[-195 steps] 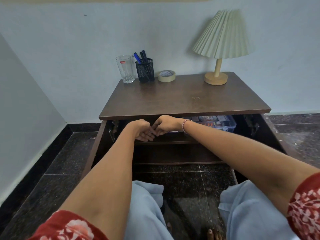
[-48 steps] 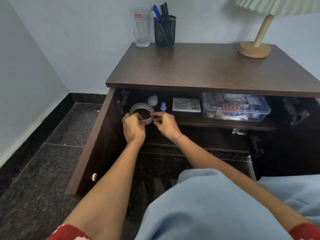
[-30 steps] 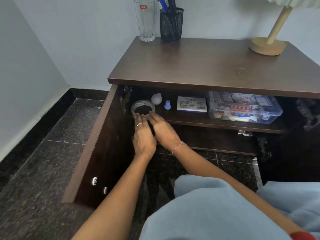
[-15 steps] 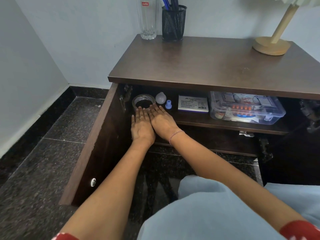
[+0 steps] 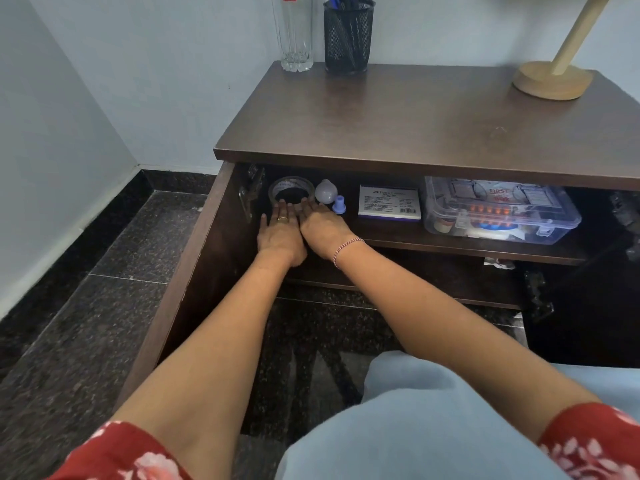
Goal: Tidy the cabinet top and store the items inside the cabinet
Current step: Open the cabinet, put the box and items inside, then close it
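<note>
Pressing the tape roll (image 5: 291,189) back along the upper shelf (image 5: 398,235) inside the open cabinet, at the far left end beside the door hinge, with the left hand (image 5: 280,233) and right hand (image 5: 322,226) lying flat side by side, straight fingertips touching its near rim and gripping nothing. Probably settling the roll into place: pushing evenly from both sides, low and slow, and steering clear of the white bulb (image 5: 326,191) and blue cap (image 5: 339,204) just to its right. Leaving for later, on the cabinet top (image 5: 415,126): glass (image 5: 294,36), pen holder (image 5: 348,36) and lamp (image 5: 550,79).
</note>
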Tool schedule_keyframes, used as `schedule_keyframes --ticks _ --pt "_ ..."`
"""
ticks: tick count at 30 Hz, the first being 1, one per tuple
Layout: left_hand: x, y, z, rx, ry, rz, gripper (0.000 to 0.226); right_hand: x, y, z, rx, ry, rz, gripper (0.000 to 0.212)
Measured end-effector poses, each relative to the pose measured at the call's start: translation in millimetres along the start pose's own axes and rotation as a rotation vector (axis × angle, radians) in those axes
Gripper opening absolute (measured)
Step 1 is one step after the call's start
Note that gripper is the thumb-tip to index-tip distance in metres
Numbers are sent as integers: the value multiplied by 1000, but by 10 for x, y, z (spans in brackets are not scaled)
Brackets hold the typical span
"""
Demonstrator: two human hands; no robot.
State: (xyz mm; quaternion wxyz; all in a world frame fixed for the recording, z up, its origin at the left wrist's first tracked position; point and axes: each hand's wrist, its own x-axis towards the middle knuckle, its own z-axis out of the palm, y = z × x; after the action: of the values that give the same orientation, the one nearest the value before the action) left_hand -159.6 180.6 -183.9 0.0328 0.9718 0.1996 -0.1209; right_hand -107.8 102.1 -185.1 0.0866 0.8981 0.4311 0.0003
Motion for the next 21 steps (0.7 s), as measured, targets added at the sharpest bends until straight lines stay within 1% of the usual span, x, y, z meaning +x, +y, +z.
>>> schedule_keyframes --ticks 4,6,11,14,18,21 --pt "11 -29 -78 -94 -81 14 84 -27 27 -40 10 -39 -35 58" --pt "-20 -42 -129 -78 -65 42 84 -81 50 -86 24 -12 -43 59" --pt "-236 31 -258 -118 84 89 84 -360 99 -254 92 142 -29 58" --pt "-427 63 -349 -106 164 136 80 -569 147 -346 75 157 -71 61" --pt "-752 49 -461 -81 366 243 71 -769 302 -535 -87 183 -214 59" --pt "-958 -3 -571 -58 459 246 67 -903 445 -831 -159 195 -304 56"
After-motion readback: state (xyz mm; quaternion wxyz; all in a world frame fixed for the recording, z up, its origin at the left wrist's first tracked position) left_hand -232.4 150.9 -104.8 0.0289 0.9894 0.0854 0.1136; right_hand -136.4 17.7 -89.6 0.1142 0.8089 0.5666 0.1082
